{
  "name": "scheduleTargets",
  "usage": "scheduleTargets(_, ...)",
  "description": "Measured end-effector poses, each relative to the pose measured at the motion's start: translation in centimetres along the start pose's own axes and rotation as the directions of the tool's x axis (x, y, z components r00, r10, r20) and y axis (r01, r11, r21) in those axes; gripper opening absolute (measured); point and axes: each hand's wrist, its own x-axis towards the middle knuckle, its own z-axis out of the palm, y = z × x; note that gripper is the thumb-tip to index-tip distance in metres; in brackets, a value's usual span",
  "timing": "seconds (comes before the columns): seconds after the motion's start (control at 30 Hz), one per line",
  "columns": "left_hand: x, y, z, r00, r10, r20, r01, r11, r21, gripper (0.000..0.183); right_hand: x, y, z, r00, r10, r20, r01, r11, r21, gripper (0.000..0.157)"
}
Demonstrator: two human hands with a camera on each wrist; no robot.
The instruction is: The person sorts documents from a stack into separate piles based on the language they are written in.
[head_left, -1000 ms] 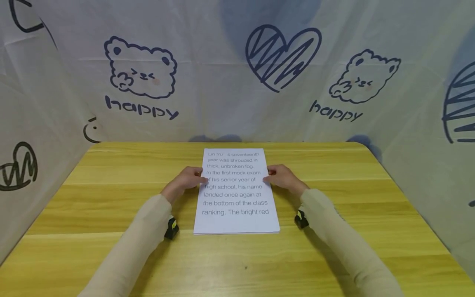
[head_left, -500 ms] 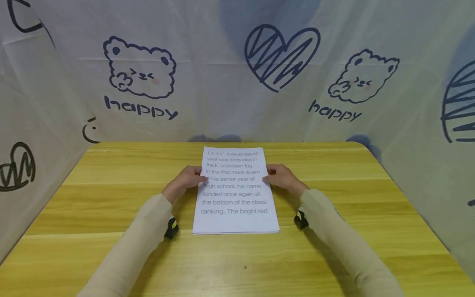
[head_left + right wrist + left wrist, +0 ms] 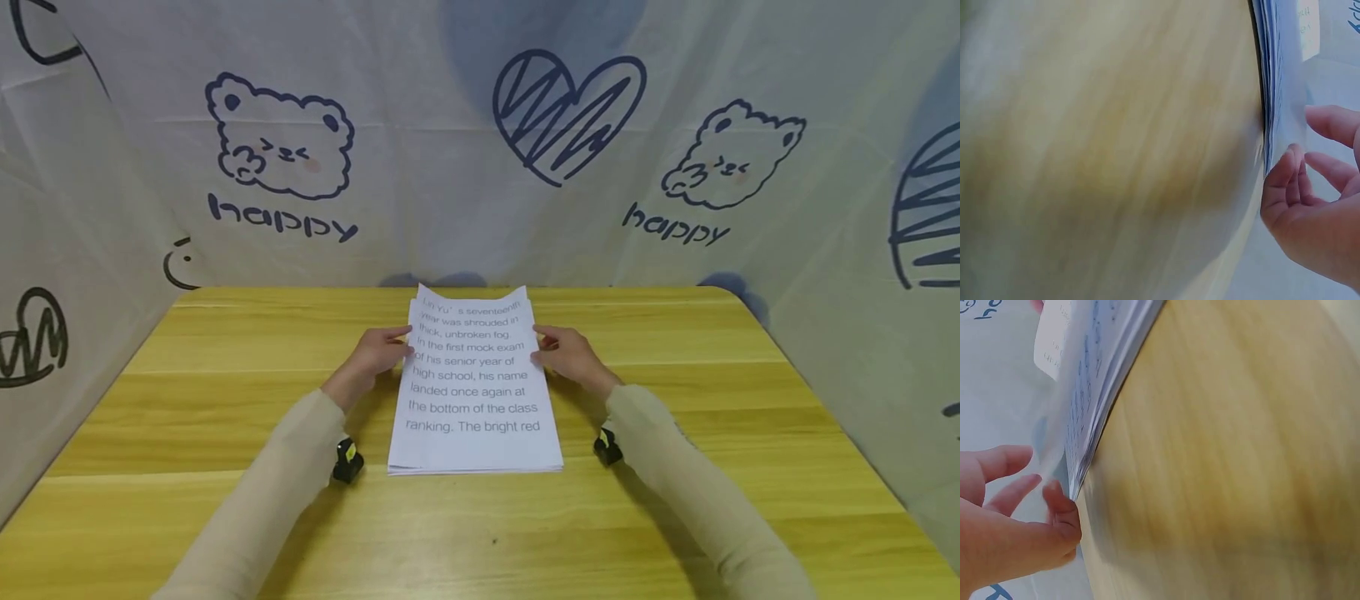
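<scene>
A stack of printed white paper (image 3: 1104, 400) lies on the wooden table in front of me. Its top sheet (image 3: 472, 392) carries large printed lines, and in the head view its two far corners curl upward. My left hand (image 3: 378, 354) pinches the left edge of that sheet between thumb and index finger; its lower fingers are bent beside the stack's edge in the left wrist view. On the opposite edge, my right hand (image 3: 566, 354) pinches the sheet likewise. The raised sheet is blurred in both wrist views, and the right wrist view shows the layered stack (image 3: 1267, 81) beneath it.
The wooden table (image 3: 480, 533) reaches back to a pale cloth wall (image 3: 427, 183) printed with bears, hearts and "happy". Small black devices (image 3: 347, 461) sit at the wrists, below the light sleeves (image 3: 292, 467).
The top sheet's far corners have risen and curled up, where the sheet lay flatter before. Fingers of both hands have shifted slightly along the side edges, and thumb and index finger now show apart.
</scene>
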Motion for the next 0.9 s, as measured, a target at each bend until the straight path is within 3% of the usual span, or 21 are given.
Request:
scheduleTargets(0.23,0.1,-0.1,-0.1,1.000,-0.002,-0.009,0.001,0.999,-0.046,0.055,0.1,-0.4,0.3,1.000,-0.005,-0.023,0.006,0.999,0.038,0.057)
scheduleTargets(0.57,0.3,-0.7,-0.5,0.997,-0.008,-0.076,-0.003,0.990,-0.138,0.057,0.1,-0.6,-0.2,0.998,0.065,-0.020,-0.058,0.972,0.230,0.061)
scheduleTargets(0.9,0.6,-1.0,-1.6,1.000,0.009,-0.018,-0.013,0.970,-0.242,0.058,0.1,-0.9,-0.3,0.995,0.098,-0.036,-0.083,0.953,0.292,0.059)
